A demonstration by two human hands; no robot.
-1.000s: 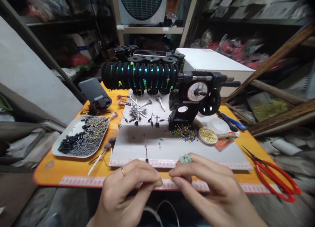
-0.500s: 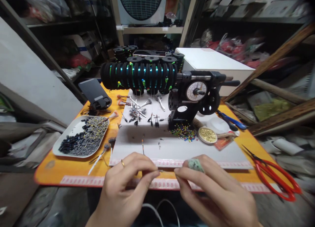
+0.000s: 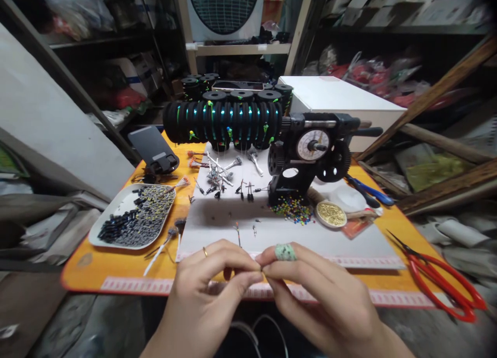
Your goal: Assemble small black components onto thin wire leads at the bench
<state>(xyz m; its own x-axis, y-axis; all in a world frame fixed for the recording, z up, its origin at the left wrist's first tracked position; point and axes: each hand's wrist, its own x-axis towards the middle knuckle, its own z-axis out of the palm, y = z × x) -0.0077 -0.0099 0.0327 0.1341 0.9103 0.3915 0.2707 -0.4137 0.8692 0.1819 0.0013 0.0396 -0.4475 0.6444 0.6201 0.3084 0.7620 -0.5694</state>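
My left hand (image 3: pixel 217 285), with a gold ring, is closed in a pinch near the front edge of the table. Fingertip to fingertip with it, my right hand (image 3: pixel 314 285) is pinched too, green tape round one finger. Whatever small piece lies between the fingertips is hidden. Just beyond the hands, a thin dark stem with an orange tip (image 3: pixel 238 234) and a tiny metal piece (image 3: pixel 254 231) lie on the white board (image 3: pixel 217 218). Farther back on the board are several small black-ended pieces (image 3: pixel 248 193) and white-stemmed bundles (image 3: pixel 256 163).
A black winding device (image 3: pixel 310 145) with spools (image 3: pixel 221 122) stands behind the board. Left is a white tray (image 3: pixel 93 239) of small parts; right are colored beads (image 3: pixel 293 210), a dish of gold bits (image 3: pixel 331 214), blue-handled pliers (image 3: pixel 375 192) and red-handled scissors (image 3: pixel 438 280).
My right hand has moved left until its fingertips meet those of my left hand. The small piece at my left fingertips is now covered. The whole view has shifted slightly.
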